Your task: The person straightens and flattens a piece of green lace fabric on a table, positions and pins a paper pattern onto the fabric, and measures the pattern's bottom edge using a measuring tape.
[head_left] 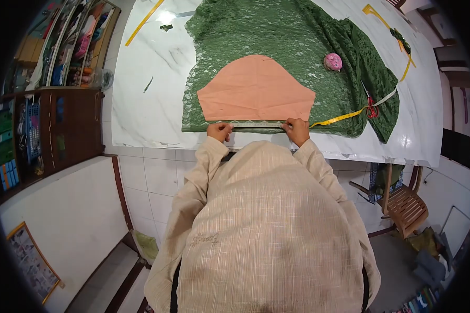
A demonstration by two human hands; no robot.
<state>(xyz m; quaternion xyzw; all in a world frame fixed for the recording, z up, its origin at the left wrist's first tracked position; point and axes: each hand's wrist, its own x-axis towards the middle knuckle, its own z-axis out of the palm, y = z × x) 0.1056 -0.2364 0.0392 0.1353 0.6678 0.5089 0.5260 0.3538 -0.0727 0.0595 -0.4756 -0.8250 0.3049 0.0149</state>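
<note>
Green lace fabric [235, 36] is spread over the white marbled table. An orange sleeve-shaped piece [256, 88] lies flat on it. Just below that piece, a measuring tape [339, 119] runs along the fabric's near edge, its yellow part trailing right to red-handled scissors [372, 108]. My left hand [220, 131] pinches the tape's left end at the fabric edge. My right hand [296, 131] pinches the tape below the orange piece's right corner. A pink round pincushion [332, 62] rests on the lace at the right.
The white table [151, 112] has a yellow ruler [143, 23] at its far left and a yellow angled ruler [381, 18] at its far right. Small green scraps [166, 27] lie at the left. A wooden chair [406, 208] stands at the lower right, and shelves [52, 125] at the left.
</note>
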